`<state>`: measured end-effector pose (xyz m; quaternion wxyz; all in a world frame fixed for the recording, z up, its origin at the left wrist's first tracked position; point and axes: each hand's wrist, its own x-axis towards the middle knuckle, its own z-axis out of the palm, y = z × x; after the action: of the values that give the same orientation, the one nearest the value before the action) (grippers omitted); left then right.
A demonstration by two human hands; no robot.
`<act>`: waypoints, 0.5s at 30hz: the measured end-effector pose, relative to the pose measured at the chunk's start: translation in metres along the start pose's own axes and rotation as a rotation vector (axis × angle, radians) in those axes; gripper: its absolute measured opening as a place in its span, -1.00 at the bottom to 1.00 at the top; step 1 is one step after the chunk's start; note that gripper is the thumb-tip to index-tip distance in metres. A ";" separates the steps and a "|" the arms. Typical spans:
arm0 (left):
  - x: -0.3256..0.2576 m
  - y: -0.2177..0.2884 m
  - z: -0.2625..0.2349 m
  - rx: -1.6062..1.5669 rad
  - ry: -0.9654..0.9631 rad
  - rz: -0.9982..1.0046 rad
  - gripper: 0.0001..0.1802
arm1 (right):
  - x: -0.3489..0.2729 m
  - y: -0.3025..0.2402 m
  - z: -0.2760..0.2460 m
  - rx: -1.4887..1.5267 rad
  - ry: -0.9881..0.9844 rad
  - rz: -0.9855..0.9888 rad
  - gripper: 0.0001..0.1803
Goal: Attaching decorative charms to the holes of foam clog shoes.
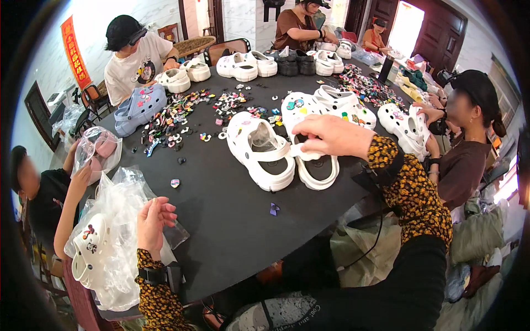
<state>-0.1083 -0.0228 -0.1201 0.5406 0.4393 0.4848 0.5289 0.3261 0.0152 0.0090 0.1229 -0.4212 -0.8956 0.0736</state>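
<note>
Two white clogs stand side by side in front of me. My right hand (331,135) reaches over the right white clog (301,113), its thumb and fingers closed at the foot opening, by the strap. Next to it, the left white clog (260,151) has crumpled clear plastic inside and charms on its toe. At the table's left edge my left hand (154,223) is raised with its fingers curled together; what they hold, if anything, is hidden. Just beside it lies a clear plastic bag (124,248) with a white clog (91,243) bearing charms.
Colourful shoe charms (176,116) lie in piles on the black table (232,237). A blue clog (141,107) and more white clogs (247,66) stand further back. Several people sit around it; one at the left holds a clear bag (98,148) with pink items. A purple charm (274,208) lies near me.
</note>
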 end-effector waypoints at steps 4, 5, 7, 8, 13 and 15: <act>-0.001 0.003 0.004 0.025 -0.001 -0.029 -0.70 | -0.016 -0.005 0.006 -0.102 -0.188 0.093 -0.53; 0.000 0.002 0.004 0.021 -0.002 -0.031 -0.70 | -0.019 -0.008 0.011 -0.140 -0.158 0.140 -0.53; 0.001 0.000 0.004 0.077 -0.009 -0.027 -0.68 | -0.020 -0.001 0.017 -0.126 -0.134 0.145 -0.53; 0.001 0.000 0.005 0.074 -0.009 -0.028 -0.68 | -0.020 0.001 0.018 -0.109 -0.108 0.148 -0.54; 0.002 -0.004 -0.002 0.084 -0.029 -0.027 -0.70 | -0.007 -0.007 0.007 -0.265 -0.125 0.227 -0.66; 0.000 -0.001 0.001 0.088 -0.029 -0.025 -0.71 | -0.001 -0.011 -0.001 -0.315 0.002 0.205 -0.69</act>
<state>-0.1072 -0.0226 -0.1215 0.5341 0.4643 0.5052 0.4939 0.3186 0.0078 0.0119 0.0480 -0.5244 -0.8483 -0.0558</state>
